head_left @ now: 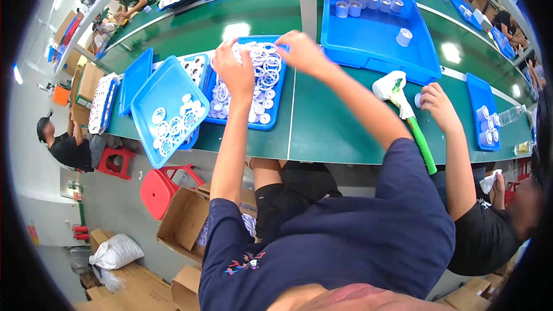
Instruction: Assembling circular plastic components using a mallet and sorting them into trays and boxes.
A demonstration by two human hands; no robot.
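Observation:
A blue tray [277,102] in front of me is heaped with flat white rings [268,79] at its far side and round white caps [259,109] nearer me. My left hand [233,75] is over the tray's left part, its back toward me and fingers curled; what they hold, if anything, is hidden. At the tray's far right corner is my right hand [302,52], bent over the edge beside the rings. Its thumb and fingers look apart, with nothing visible between them. Left of this tray, a tilted blue tray [141,103] carries more rings and caps.
A large blue tray [374,46] with white cups stands at the far right. Nearer are a white cloth bundle [391,86] and a green handle [423,147]. A co-worker's hand [440,106] holds a white cup. Red stool [158,193] and open carton [184,219] stand below.

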